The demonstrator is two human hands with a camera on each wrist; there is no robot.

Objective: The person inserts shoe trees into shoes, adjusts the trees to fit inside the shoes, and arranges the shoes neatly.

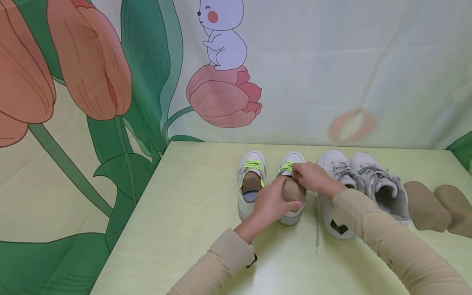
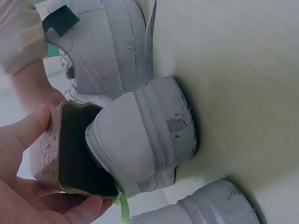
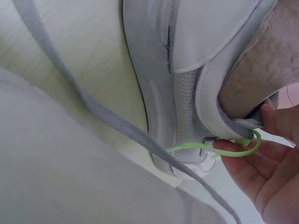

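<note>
A white sneaker with bright green laces stands on the table, toe pointing away. Its opening holds part of a brown, hollow-backed shoe insert, which sticks up out of it. My left hand grips the insert at its back end, thumb and fingers on opposite sides. At the shoe's tongue, my right hand pinches the edge between thumb and fingers, close to a green lace loop. The matching sneaker stands to the left with a brown insert inside.
Two larger white-grey sneakers stand close on the right, a loose grey lace hanging beside them. Farther right lie two brown inserts. A printed tulip curtain hangs behind the table.
</note>
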